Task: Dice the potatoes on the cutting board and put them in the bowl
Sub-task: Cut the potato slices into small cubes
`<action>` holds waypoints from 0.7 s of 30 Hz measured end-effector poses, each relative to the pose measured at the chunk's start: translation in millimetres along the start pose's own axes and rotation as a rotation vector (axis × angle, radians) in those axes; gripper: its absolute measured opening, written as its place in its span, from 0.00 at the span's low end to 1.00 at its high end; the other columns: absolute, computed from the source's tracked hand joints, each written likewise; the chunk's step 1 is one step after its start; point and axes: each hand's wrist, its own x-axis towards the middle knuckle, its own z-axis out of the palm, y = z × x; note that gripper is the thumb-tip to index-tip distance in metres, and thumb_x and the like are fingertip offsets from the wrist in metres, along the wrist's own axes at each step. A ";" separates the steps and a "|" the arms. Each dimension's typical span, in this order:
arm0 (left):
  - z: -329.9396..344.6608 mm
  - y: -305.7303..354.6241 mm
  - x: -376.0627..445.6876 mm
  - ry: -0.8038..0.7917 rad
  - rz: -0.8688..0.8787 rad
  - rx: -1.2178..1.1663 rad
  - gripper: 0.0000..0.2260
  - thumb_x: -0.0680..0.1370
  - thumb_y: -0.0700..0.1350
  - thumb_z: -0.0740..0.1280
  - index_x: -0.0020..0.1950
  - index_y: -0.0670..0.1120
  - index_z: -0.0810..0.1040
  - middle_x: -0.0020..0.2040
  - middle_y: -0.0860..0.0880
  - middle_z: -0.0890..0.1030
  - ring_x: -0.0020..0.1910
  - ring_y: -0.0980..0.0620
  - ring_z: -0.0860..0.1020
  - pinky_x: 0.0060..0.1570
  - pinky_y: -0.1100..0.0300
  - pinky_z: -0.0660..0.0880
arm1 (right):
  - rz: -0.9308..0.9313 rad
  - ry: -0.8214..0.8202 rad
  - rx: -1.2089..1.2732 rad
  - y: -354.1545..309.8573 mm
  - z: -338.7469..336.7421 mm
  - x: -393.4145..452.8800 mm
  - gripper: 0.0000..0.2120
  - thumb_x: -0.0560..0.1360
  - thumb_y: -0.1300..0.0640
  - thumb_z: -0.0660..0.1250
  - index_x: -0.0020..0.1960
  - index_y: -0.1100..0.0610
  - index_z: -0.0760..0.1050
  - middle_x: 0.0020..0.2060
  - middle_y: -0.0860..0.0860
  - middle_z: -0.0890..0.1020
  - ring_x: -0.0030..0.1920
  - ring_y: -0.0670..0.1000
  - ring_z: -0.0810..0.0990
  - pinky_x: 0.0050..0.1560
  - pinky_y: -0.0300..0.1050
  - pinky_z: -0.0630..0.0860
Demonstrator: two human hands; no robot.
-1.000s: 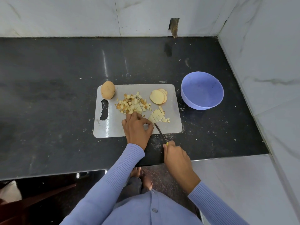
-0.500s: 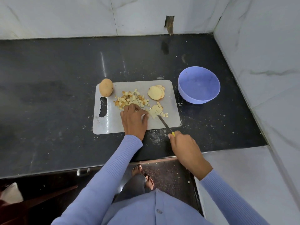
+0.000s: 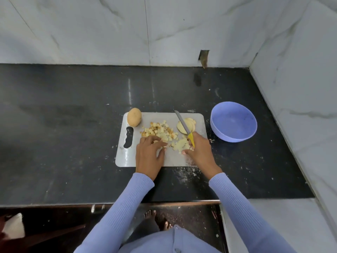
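A grey cutting board (image 3: pixel 173 159) lies on the black counter. On it sit a whole potato (image 3: pixel 134 117) at the far left corner, a heap of diced potato (image 3: pixel 160 131) in the middle, some potato slices (image 3: pixel 191 123) at the far right and a smaller pile of fresh dice (image 3: pixel 179 144). My left hand (image 3: pixel 149 154) rests with its fingers on the near edge of the diced heap. My right hand (image 3: pixel 199 149) grips a yellow-handled knife (image 3: pixel 184 127), blade pointing away over the slices. A purple bowl (image 3: pixel 233 121) stands right of the board with nothing visible inside.
The black counter (image 3: pixel 73 143) ends at marble walls behind and on the right (image 3: pixel 300 88). Potato crumbs are scattered on the counter near the board's front right. The counter's front edge runs just below my forearms.
My right hand has moved from the counter's front onto the board, and the knife blade now points away over the slices. My left hand stays at the diced heap.
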 end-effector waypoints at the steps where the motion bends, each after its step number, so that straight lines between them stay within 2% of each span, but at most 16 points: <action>1: -1.7 -1.4 2.0 -0.001 0.013 0.003 0.09 0.68 0.36 0.74 0.44 0.47 0.84 0.48 0.47 0.80 0.48 0.43 0.75 0.44 0.50 0.74 | -0.013 -0.002 0.007 -2.9 2.6 4.3 0.17 0.70 0.63 0.74 0.50 0.54 0.68 0.47 0.50 0.77 0.47 0.49 0.76 0.46 0.40 0.73; 4: -5.2 -5.5 7.8 -0.016 0.059 0.022 0.08 0.68 0.37 0.75 0.44 0.47 0.84 0.48 0.47 0.80 0.48 0.43 0.75 0.44 0.51 0.73 | -0.073 -0.044 0.045 -8.7 8.6 16.6 0.11 0.73 0.67 0.69 0.51 0.59 0.71 0.50 0.52 0.80 0.49 0.51 0.79 0.47 0.40 0.77; 7: -5.0 -10.1 13.5 -0.047 0.108 0.042 0.09 0.68 0.40 0.76 0.46 0.48 0.84 0.50 0.48 0.80 0.50 0.43 0.76 0.44 0.52 0.71 | -0.121 -0.053 0.104 -14.7 2.0 24.3 0.07 0.75 0.69 0.65 0.52 0.62 0.73 0.47 0.46 0.81 0.44 0.44 0.78 0.40 0.27 0.72; 10: -0.8 -12.4 18.1 -0.094 0.158 0.069 0.11 0.67 0.42 0.77 0.49 0.50 0.84 0.52 0.48 0.80 0.52 0.44 0.75 0.46 0.52 0.71 | -0.022 0.050 0.165 -7.8 -16.3 22.5 0.02 0.75 0.64 0.69 0.47 0.62 0.76 0.42 0.48 0.82 0.40 0.42 0.79 0.36 0.23 0.70; 12: 3.3 -11.4 22.5 -0.133 0.208 0.073 0.12 0.66 0.45 0.78 0.49 0.51 0.85 0.54 0.47 0.80 0.54 0.45 0.73 0.49 0.51 0.69 | 0.069 0.050 0.168 3.0 -27.9 16.5 0.06 0.72 0.64 0.72 0.43 0.58 0.75 0.39 0.50 0.83 0.37 0.41 0.79 0.36 0.25 0.70; 15: 11.2 -5.7 30.2 -0.212 0.296 0.092 0.14 0.63 0.49 0.79 0.47 0.54 0.85 0.56 0.46 0.79 0.57 0.46 0.68 0.53 0.53 0.62 | 0.175 -0.090 0.072 10.5 -36.8 3.7 0.17 0.66 0.62 0.78 0.39 0.54 0.69 0.35 0.49 0.79 0.36 0.47 0.78 0.33 0.31 0.67; 17: 16.0 -1.5 34.0 -0.253 0.326 0.094 0.13 0.61 0.50 0.80 0.44 0.55 0.85 0.56 0.47 0.79 0.56 0.47 0.67 0.52 0.54 0.61 | 0.232 -0.189 -0.018 10.6 -34.2 -2.3 0.24 0.62 0.60 0.81 0.38 0.51 0.64 0.36 0.49 0.76 0.35 0.45 0.75 0.32 0.34 0.65; 21: 23.3 -0.1 39.1 -0.205 0.328 0.068 0.08 0.62 0.46 0.80 0.37 0.54 0.84 0.52 0.47 0.78 0.55 0.46 0.68 0.51 0.53 0.62 | 0.232 -0.172 -0.022 6.5 -15.8 3.4 0.25 0.62 0.61 0.81 0.40 0.52 0.63 0.40 0.52 0.77 0.36 0.46 0.76 0.32 0.34 0.66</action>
